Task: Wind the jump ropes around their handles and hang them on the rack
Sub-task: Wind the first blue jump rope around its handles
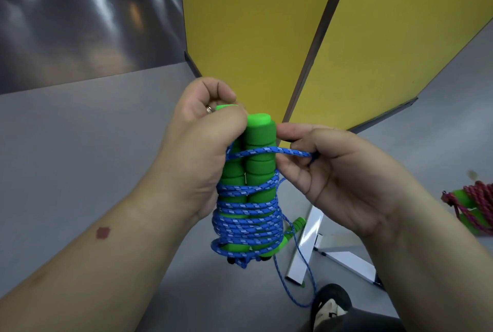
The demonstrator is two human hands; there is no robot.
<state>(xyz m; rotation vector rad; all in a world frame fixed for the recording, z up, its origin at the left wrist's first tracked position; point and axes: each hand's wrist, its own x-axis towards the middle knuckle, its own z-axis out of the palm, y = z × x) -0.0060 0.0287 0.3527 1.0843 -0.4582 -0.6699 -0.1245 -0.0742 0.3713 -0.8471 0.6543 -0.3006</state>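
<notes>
Yellow panels (256,25) upright on grey floor (80,145), steel wall (80,17) behind, shoe (332,302) btm right.

The two green ribbed foam handles (256,161) look matt and soft. Blue-and-white braided cord rope (248,219) looks woven, slightly rough. Grey floor (80,158) is smooth, matt.

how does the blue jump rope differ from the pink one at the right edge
The blue jump rope is held up in both hands: the left hand grips its paired handles and the right hand pinches the cord. The pink jump rope lies on the floor untouched. The blue cord sits in neat coils with a tail hanging down; the pink one looks loosely bunched. Both have green foam handles.
</notes>
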